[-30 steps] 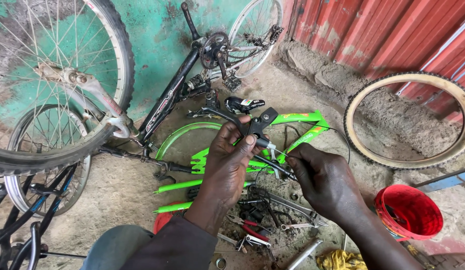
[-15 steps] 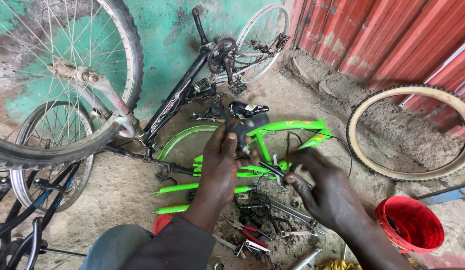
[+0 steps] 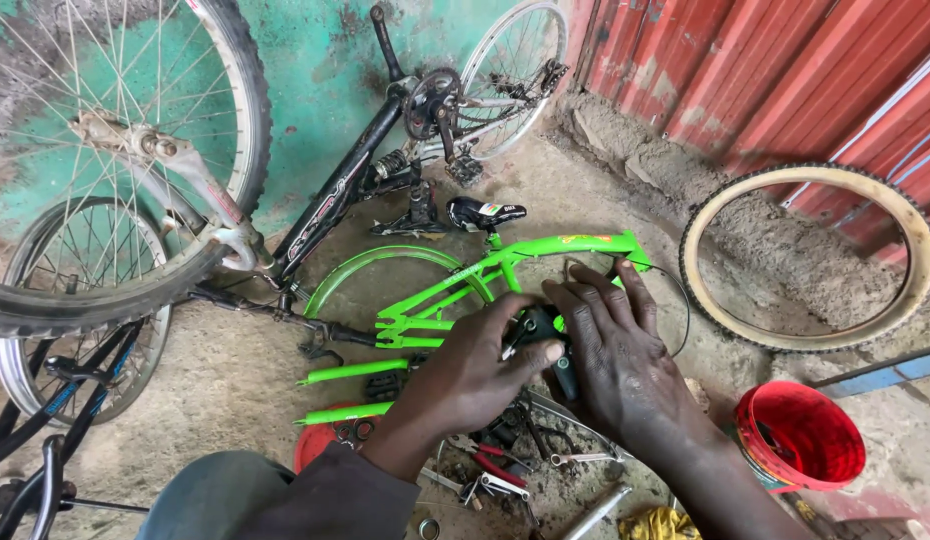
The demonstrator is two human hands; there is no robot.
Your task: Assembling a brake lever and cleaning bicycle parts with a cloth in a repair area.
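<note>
My left hand (image 3: 475, 375) and my right hand (image 3: 620, 360) are close together, both closed around a small black bicycle part (image 3: 537, 325) with a thin cable running from it. They are held above a bright green bicycle frame (image 3: 465, 290) that lies on the concrete floor. The part is mostly hidden by my fingers, so its exact shape is unclear. Below my hands lie red-handled pliers (image 3: 500, 470) and a small spanner (image 3: 575, 460).
A black bicycle (image 3: 355, 185) lies upside down against the green wall. A large wheel (image 3: 115, 160) stands at the left. A loose tyre (image 3: 810, 260) leans by the red corrugated wall. A red bucket (image 3: 800, 435) sits at the right, a yellow rag (image 3: 655, 525) below.
My hands have come down and closer together over the black part. The right hand now covers it from the right; earlier it was lower and apart. The view has shifted slightly.
</note>
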